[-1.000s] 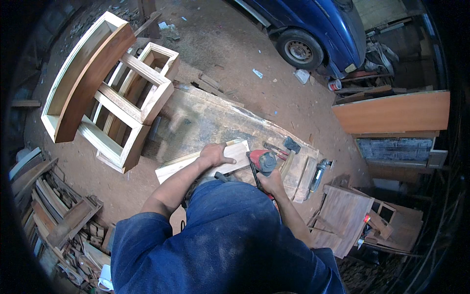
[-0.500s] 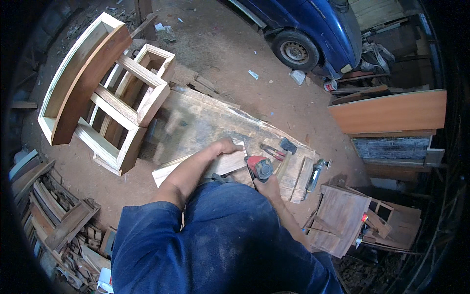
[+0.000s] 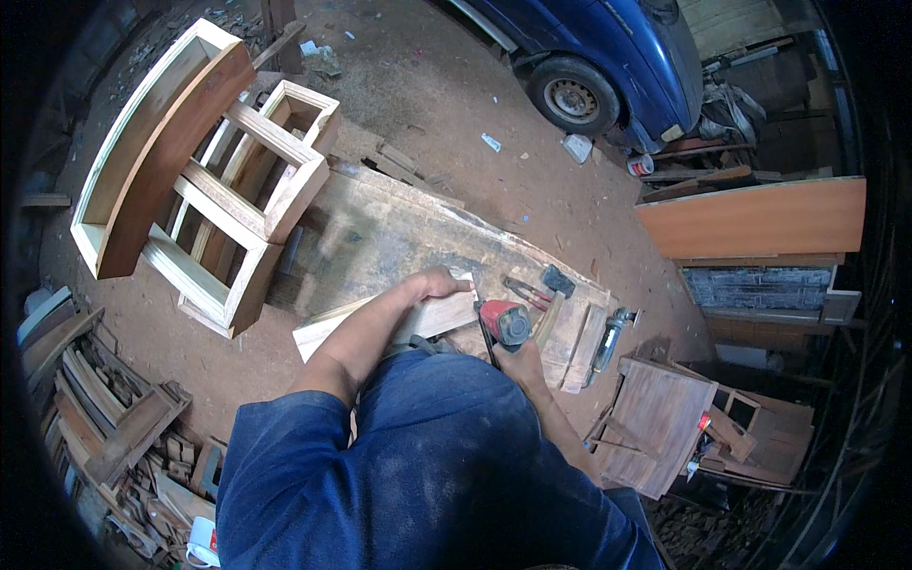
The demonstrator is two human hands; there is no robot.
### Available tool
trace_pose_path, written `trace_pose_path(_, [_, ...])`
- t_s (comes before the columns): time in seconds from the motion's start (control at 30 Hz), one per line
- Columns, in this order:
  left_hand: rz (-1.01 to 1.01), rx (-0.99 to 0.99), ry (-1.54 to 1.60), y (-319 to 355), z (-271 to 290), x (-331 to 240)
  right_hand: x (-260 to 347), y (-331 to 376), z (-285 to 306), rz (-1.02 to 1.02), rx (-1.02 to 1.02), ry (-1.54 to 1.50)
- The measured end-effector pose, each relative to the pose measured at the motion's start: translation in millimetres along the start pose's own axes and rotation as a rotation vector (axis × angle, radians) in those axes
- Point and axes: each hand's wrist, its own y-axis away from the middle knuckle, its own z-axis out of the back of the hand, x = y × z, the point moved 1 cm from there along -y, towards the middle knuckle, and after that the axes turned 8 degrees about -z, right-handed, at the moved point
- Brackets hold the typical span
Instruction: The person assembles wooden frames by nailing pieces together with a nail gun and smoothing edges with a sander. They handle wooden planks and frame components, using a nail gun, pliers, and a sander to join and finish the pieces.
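My left hand (image 3: 435,283) is closed over the far edge of a pale wooden board (image 3: 442,317), gripping it near its right end. The board lies across the near side of a worn wooden bench (image 3: 380,228), close to my body. In my right hand (image 3: 521,365) is a red and black nail gun (image 3: 505,323), its nose at the board's right end. The exact contact point is too small to make out. Just right of the gun lie a hammer (image 3: 559,281) and red-handled pincers (image 3: 528,294).
A curved wooden frame (image 3: 249,211) stands at the bench's left end. A metal-bodied tool (image 3: 612,340) and wood strips (image 3: 581,353) lie on its right end. Scrap wood (image 3: 123,418) is piled at left, a wooden cabinet (image 3: 655,418) stands at right, and a blue vehicle (image 3: 608,57) beyond.
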Motion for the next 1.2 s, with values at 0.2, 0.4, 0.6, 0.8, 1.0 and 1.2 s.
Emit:
trace_pose_path(0.2, [-0.005, 0.004, -0.049, 1.6, 0.3, -2.4, 3.4, -1.6, 2.1, -0.054, -0.014, -0.009])
trace_pose_path(0.4, [0.020, -0.022, -0.076, 18.0, 3.3, -18.8, 2.2, 2.5, 2.5, 0.011, -0.043, -0.001])
trace_pose_path(0.6, [0.024, -0.025, -0.070, 31.2, 3.8, -28.4, 8.9, 12.0, 4.3, -0.058, -0.055, 0.071])
trace_pose_path(0.8, [-0.153, -0.115, -0.246, 25.5, 3.4, -4.8, -33.4, 20.3, 17.8, -0.239, -0.071, 0.000])
trace_pose_path(1.0, [0.019, -0.156, -0.493, 91.3, 20.2, 32.0, -129.0, 13.3, 35.0, -0.174, -0.210, -0.154])
trace_pose_path(1.2, [0.035, -0.288, -0.571, 151.2, 14.6, 31.1, -182.8, -19.8, 51.6, -0.178, -0.432, 0.166])
